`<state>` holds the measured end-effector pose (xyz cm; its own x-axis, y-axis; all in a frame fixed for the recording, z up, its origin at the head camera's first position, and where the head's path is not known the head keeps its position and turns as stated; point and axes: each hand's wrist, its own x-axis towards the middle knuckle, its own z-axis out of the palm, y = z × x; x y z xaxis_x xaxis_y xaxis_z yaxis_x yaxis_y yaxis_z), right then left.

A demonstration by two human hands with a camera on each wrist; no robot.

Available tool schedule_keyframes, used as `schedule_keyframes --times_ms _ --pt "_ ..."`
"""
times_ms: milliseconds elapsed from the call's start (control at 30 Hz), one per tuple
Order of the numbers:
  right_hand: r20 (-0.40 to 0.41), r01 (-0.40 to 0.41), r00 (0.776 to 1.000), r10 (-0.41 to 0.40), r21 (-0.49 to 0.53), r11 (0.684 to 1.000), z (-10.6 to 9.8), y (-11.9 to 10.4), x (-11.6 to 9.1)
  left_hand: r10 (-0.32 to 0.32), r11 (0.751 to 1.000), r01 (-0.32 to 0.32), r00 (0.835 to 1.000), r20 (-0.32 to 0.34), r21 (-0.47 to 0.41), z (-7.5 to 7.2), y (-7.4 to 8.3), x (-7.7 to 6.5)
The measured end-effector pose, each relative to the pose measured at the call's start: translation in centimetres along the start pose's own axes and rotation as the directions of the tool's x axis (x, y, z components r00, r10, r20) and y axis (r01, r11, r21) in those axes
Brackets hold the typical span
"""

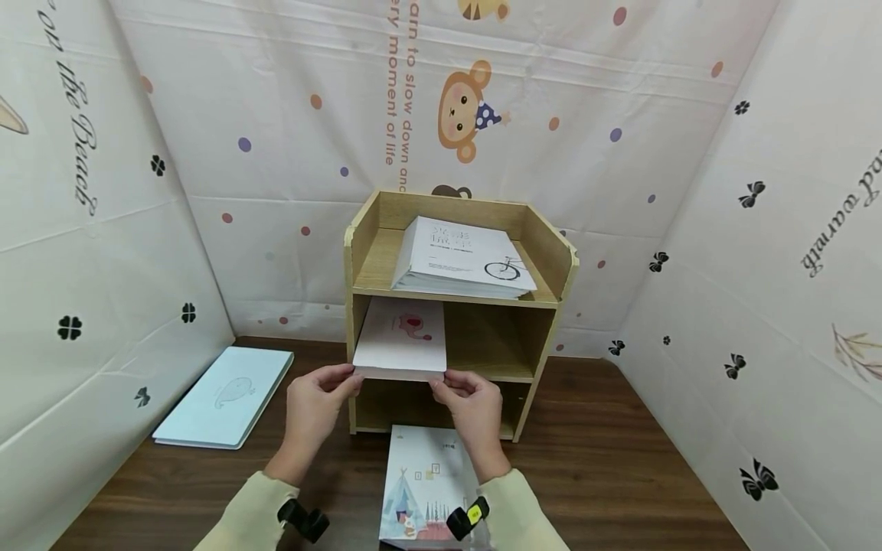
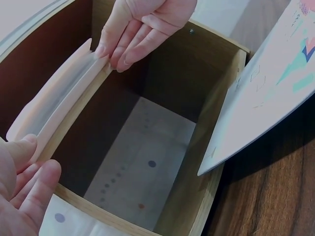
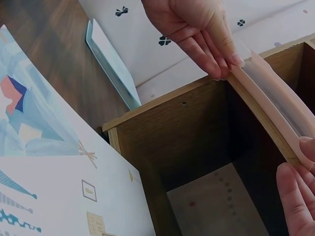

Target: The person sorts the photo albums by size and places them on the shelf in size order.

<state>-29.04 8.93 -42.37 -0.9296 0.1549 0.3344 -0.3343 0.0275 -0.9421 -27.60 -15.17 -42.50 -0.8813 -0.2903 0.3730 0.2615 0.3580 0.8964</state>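
A pale pink book [image 1: 393,348] with a red elephant on its cover lies on the middle shelf of a wooden desk shelf [image 1: 544,337], at the left side. My left hand [image 1: 311,405] pinches its front left corner between thumb and fingers. At the front right corner, my right hand [image 1: 477,407] pinches it the same way. Both wrist views show the book's page edge [image 2: 59,105] resting along the shelf board's front edge, thumbs on top and fingers below. The back of the book is hidden inside the compartment.
A thick stack of white books [image 1: 462,256], the top one with a bicycle drawing, lies on the top shelf. A light blue book [image 1: 227,398] with a whale lies on the table at left. An illustrated book [image 1: 423,490] lies in front of the shelf, beneath my right forearm.
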Motion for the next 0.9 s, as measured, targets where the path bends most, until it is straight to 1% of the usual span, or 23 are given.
schedule_keyframes --times_ms 267,433,567,767,833,900 --pt "-0.065 0.054 0.996 -0.055 -0.004 0.999 0.6 0.2 0.1 0.044 0.999 -0.046 0.997 -0.061 -0.027 0.6 -0.3 0.1" --pt "-0.100 0.075 0.992 -0.076 -0.019 0.997 0.9 0.3 0.1 0.079 0.995 -0.085 0.991 -0.103 -0.055 0.9 -0.3 0.3" --pt "-0.121 0.094 0.988 -0.096 -0.016 0.995 1.1 0.4 0.2 0.094 0.992 -0.105 0.987 -0.129 -0.076 1.1 -0.3 0.3" --pt "-0.154 0.103 0.983 -0.102 -0.003 0.995 1.5 0.3 0.3 0.093 0.991 -0.107 0.984 -0.154 -0.085 1.3 -0.3 0.4" --pt "-0.162 0.099 0.982 -0.099 -0.006 0.995 1.7 -0.5 -0.1 0.087 0.991 -0.101 0.984 -0.157 -0.083 1.3 -0.3 0.4" --pt "-0.170 0.088 0.981 -0.089 -0.010 0.996 1.8 -0.7 0.0 0.079 0.992 -0.093 0.984 -0.162 -0.082 1.4 -0.3 0.3"
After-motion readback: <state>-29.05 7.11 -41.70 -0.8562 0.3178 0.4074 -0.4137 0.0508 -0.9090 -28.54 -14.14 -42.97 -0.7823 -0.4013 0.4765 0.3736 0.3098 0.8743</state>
